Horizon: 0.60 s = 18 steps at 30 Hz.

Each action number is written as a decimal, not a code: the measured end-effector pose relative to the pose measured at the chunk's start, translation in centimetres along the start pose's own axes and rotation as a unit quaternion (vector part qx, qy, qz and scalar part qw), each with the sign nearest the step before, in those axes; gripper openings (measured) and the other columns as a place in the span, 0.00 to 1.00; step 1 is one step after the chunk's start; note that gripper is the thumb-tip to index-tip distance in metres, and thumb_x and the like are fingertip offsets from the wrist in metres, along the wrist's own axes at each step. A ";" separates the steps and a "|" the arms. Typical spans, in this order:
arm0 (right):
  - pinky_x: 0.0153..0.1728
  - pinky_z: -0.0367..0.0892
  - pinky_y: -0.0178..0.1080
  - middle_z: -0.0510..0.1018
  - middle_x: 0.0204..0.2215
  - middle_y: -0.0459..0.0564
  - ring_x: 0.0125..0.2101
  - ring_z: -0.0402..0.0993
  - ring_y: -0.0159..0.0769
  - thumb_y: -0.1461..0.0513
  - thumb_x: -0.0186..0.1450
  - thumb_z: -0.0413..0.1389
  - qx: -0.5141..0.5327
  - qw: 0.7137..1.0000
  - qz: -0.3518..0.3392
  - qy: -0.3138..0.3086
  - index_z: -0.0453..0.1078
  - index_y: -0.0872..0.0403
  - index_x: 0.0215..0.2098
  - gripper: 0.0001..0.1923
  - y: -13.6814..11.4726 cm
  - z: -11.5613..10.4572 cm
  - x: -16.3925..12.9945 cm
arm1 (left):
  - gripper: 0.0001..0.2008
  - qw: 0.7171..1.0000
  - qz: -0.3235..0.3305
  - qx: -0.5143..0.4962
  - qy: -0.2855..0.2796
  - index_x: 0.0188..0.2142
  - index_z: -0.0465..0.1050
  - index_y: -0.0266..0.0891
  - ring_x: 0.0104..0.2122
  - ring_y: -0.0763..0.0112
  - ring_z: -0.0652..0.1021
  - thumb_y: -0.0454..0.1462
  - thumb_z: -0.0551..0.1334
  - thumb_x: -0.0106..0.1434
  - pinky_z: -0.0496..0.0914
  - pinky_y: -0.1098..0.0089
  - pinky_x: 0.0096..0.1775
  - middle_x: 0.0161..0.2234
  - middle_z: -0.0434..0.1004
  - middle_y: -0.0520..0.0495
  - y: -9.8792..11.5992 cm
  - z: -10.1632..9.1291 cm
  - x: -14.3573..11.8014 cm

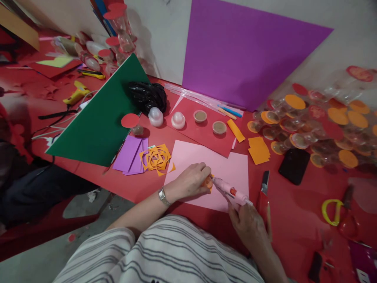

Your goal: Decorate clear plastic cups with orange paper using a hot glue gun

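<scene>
My right hand (249,223) is closed round the handle of a pink glue gun (235,193), its nozzle pointing left. The nozzle meets a small clear round piece with orange at its edge (208,182). My left hand (193,181) grips that piece from the left, its fingers closed and partly hiding it. Both hands are over a pink sheet (188,157) on the red table. Left of the sheet lie a tangle of orange paper offcuts (157,158) and a stack of purple cards (129,157).
Behind stand clear plastic domes (178,120) and sand-filled cups (219,127). A green board (100,118) leans at left, a purple board (235,55) at the back. On the right are a utility knife (264,188), a black phone (294,166), scissors (332,212) and many orange-capped hourglass shapes (294,129).
</scene>
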State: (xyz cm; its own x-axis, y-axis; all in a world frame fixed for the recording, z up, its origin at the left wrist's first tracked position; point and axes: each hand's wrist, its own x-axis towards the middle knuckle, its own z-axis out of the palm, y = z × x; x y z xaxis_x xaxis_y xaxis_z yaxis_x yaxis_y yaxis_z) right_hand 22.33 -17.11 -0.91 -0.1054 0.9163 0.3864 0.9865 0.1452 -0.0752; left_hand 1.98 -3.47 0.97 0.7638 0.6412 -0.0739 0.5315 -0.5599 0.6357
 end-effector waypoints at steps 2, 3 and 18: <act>0.23 0.59 0.37 0.72 0.19 0.49 0.18 0.68 0.35 0.53 0.77 0.40 -0.008 1.000 -0.006 0.006 0.67 0.53 0.30 0.24 0.2 -0.1 -0.4 | 0.13 1.000 0.012 -0.001 -0.005 0.43 0.68 0.38 0.42 0.61 0.75 0.36 0.68 0.62 0.68 0.63 0.45 0.44 0.74 0.42 0.1 -0.2 -0.1; 0.24 0.61 0.38 0.73 0.19 0.50 0.19 0.68 0.36 0.52 0.77 0.41 -0.012 1.000 0.001 0.009 0.68 0.54 0.32 0.22 0.3 -0.2 -0.7 | 0.13 1.000 0.021 -0.005 -0.008 0.45 0.68 0.37 0.43 0.60 0.75 0.34 0.66 0.62 0.68 0.63 0.47 0.45 0.74 0.41 0.1 -0.3 -0.2; 0.27 0.62 0.39 0.75 0.22 0.50 0.21 0.71 0.37 0.56 0.76 0.42 0.003 1.000 0.013 -0.006 0.67 0.54 0.34 0.17 -0.2 -0.9 -1.7 | 0.23 1.000 -0.027 -0.011 0.000 0.44 0.67 0.37 0.43 0.58 0.75 0.41 0.76 0.56 0.69 0.61 0.46 0.46 0.74 0.41 0.0 -0.2 0.2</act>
State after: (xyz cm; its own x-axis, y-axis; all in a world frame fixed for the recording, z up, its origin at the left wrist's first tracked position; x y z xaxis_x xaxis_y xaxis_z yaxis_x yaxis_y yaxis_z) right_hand 22.42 -19.09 -0.73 -0.0805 0.9246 0.3724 0.9884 0.1224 -0.0900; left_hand 2.11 -3.24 1.07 0.7340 0.6703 -0.1095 0.5642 -0.5120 0.6477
